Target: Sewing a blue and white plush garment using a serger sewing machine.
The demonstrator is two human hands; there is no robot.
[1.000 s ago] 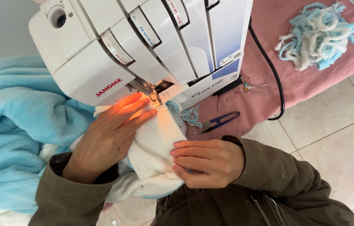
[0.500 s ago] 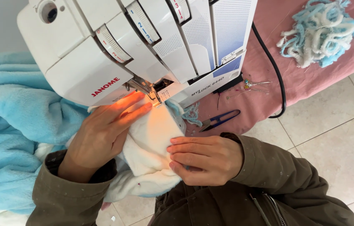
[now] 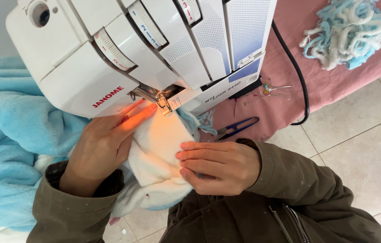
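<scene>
White fleece [image 3: 159, 148] lies lit under the presser foot [image 3: 165, 104] of a white serger [image 3: 123, 49], which stands on a pink cloth [image 3: 334, 85] over the table edge. The left hand [image 3: 105, 144] lies flat on the fleece's left side, fingers straight and close together, tips reaching up to just beside the foot; it grips nothing, only presses down. The right hand [image 3: 219, 166] rests on the fleece's lower right edge, fingers held together and bent a little, tips pointing left and pressing the cloth; whether the thumb pinches the edge from below I cannot tell. Both wrists come out of olive jacket sleeves [image 3: 298, 180].

Blue fleece [image 3: 10, 135] is heaped to the left of the machine, running under the left forearm, and a little of it shows at the right of the foot, joined to the white piece. Blue snips [image 3: 237, 128] lie on the pink cloth just right of the fleece, near the right hand but apart from it. Some pins [image 3: 273, 89] with coloured heads lie beyond them, close to the machine's base. A black cable [image 3: 300, 81] curves down the pink cloth from behind the serger. A pile of blue and white trimmings [image 3: 350, 29] sits at the far right, well apart from the hands. Beige tiles [image 3: 370, 153] show below.
</scene>
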